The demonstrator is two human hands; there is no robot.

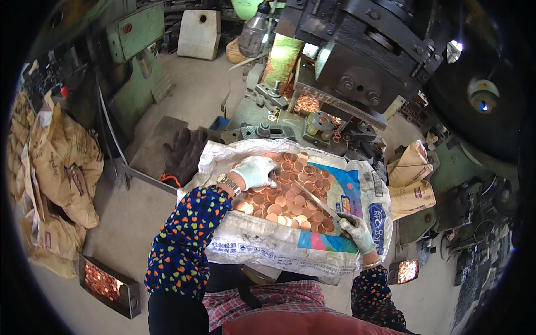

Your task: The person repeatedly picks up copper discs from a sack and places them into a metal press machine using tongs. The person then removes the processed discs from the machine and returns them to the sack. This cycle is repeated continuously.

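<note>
Many round copper discs (pixel 285 198) lie piled on a white printed woven sack (pixel 268 245) in front of me. My left hand (pixel 258 172), in a white glove with darkened fingertips, rests at the pile's left side with fingers curled down at the discs. What those fingers hold, if anything, is hidden. At the pile's right edge my right hand (pixel 357 231), also gloved, is closed on one end of a long thin metal strip (pixel 315 200). The strip slants up and left across the discs, its far end near the pile's middle.
A dark press (pixel 360 72) stands beyond the sack, with more discs under it. Dark gloves (pixel 187 151) lie left of the sack. Brown paper sacks (pixel 64 167) stand at left, others (pixel 412 178) at right. A metal tray of discs (pixel 109 285) is at lower left.
</note>
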